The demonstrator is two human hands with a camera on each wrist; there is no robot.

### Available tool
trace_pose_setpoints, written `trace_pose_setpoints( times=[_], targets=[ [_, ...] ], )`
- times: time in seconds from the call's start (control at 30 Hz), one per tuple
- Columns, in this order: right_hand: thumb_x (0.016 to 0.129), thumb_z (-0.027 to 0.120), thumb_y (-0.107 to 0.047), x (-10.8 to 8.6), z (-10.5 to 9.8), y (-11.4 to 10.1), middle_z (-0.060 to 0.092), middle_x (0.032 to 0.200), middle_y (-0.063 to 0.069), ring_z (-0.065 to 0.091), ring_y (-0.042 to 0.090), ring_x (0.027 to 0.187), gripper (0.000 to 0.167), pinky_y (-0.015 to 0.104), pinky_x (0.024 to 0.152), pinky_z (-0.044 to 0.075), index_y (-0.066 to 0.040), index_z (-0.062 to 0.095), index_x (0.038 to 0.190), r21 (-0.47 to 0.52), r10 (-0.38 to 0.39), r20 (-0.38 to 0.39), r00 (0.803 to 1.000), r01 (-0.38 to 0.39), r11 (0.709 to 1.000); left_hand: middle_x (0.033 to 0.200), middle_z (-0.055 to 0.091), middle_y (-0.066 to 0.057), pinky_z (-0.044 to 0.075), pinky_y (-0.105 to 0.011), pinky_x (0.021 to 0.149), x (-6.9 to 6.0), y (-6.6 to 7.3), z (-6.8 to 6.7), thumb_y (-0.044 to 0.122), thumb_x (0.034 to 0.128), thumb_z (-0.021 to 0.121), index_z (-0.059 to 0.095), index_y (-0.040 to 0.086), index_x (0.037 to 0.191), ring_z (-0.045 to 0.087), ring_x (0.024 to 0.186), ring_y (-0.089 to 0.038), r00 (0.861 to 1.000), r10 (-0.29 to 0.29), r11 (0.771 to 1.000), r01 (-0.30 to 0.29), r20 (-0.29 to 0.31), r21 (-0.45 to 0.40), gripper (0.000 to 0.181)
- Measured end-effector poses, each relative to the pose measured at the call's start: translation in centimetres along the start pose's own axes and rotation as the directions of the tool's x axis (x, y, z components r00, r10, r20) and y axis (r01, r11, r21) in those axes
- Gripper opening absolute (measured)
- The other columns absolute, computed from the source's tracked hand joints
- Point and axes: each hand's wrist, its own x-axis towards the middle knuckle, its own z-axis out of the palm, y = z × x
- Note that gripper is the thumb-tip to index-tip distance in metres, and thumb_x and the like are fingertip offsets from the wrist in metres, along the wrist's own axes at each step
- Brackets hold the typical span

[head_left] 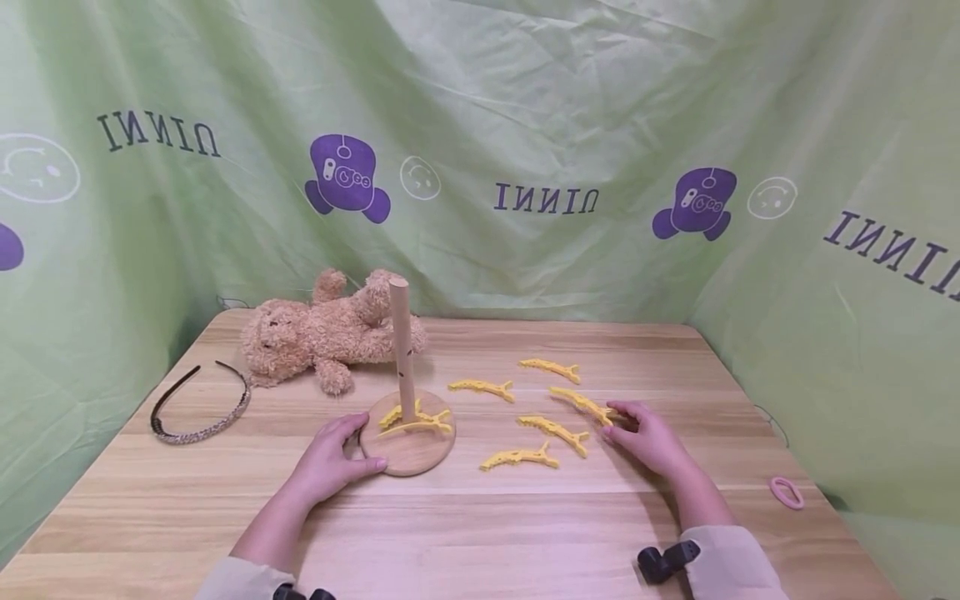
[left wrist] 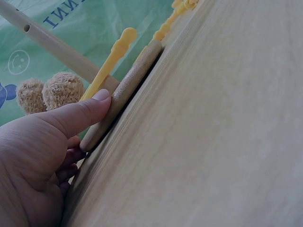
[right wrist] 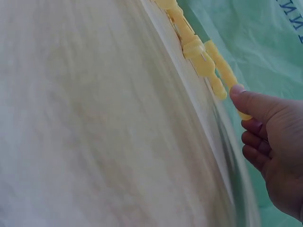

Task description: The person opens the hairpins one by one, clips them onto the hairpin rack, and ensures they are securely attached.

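Note:
My left hand [head_left: 335,457] grips the rim of a round wooden base [head_left: 408,461] with an upright wooden post [head_left: 402,350]. In the left wrist view the thumb [left wrist: 92,109] lies against the base's edge, the other fingers partly hidden behind it. Two yellow hair clips [head_left: 416,425] lie on the base by the post. My right hand [head_left: 651,439] pinches the near end of another yellow hair clip [head_left: 581,403] between thumb and fingers. In the right wrist view this pinched clip [right wrist: 220,61] slants up from the fingertips. Several more yellow clips [head_left: 552,432] lie on the table between the hands.
A teddy bear [head_left: 318,333] lies on its back at the rear left of the wooden table [head_left: 465,533]. A sparkly headband [head_left: 198,435] rests at the left, a pink hair tie [head_left: 786,492] near the right edge. Green printed cloth [head_left: 525,100] hangs behind and beside the table.

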Motion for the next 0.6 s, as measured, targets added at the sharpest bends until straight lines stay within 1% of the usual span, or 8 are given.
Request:
trace_pose_setpoints(
  times=[0.17,0.27,0.4,0.6],
  targets=[
    [0.093,0.067,-0.020,0.1,-0.3,-1.6,0.056,0.134,0.027,0.054,0.047,0.123,0.050,0.062,0.103,0.044,0.000,0.054,0.136,0.003,-0.062,-0.014,0.998,0.062,0.998,0.142,0.047,-0.031,0.031,-0.064,0.113,-0.1,0.2,-0.1,0.037,0.0717,0.085,0.047,-0.007,0.139,0.040,0.133,-0.050,1.000,0.001,1.000,-0.001,0.002,0.006,0.089],
    [0.093,0.067,-0.020,0.4,-0.4,-2.9,0.057,0.134,0.026,0.055,0.046,0.121,0.049,0.061,0.103,0.044,0.000,0.054,0.136,0.008,-0.083,-0.007,0.996,0.084,0.996,0.142,0.048,-0.030,0.031,-0.063,0.113,-0.2,0.3,-0.2,0.037,0.0718,0.085,0.048,-0.007,0.139,0.040,0.133,-0.050,1.000,0.001,1.000,-0.001,0.006,0.010,0.089],
    [0.092,0.068,-0.024,0.7,-0.3,-4.7,0.062,0.130,0.023,0.058,0.042,0.119,0.049,0.059,0.100,0.047,-0.002,0.057,0.134,0.031,-0.125,0.017,0.992,0.125,0.992,0.142,0.049,-0.029,0.032,-0.062,0.113,-0.2,0.4,-0.3,0.038,0.0720,0.085,0.048,-0.007,0.139,0.041,0.133,-0.049,1.000,0.006,1.000,-0.006,0.005,0.016,0.088],
    [0.089,0.071,-0.025,1.2,0.6,-8.0,0.064,0.127,0.018,0.060,0.039,0.117,0.047,0.054,0.096,0.052,-0.003,0.062,0.130,0.062,-0.219,0.053,0.974,0.216,0.974,0.140,0.050,-0.030,0.032,-0.063,0.112,-0.2,0.3,-0.2,0.037,0.0717,0.085,0.049,-0.007,0.138,0.041,0.132,-0.050,1.000,0.012,1.000,-0.012,-0.001,0.011,0.088]
  ],
)
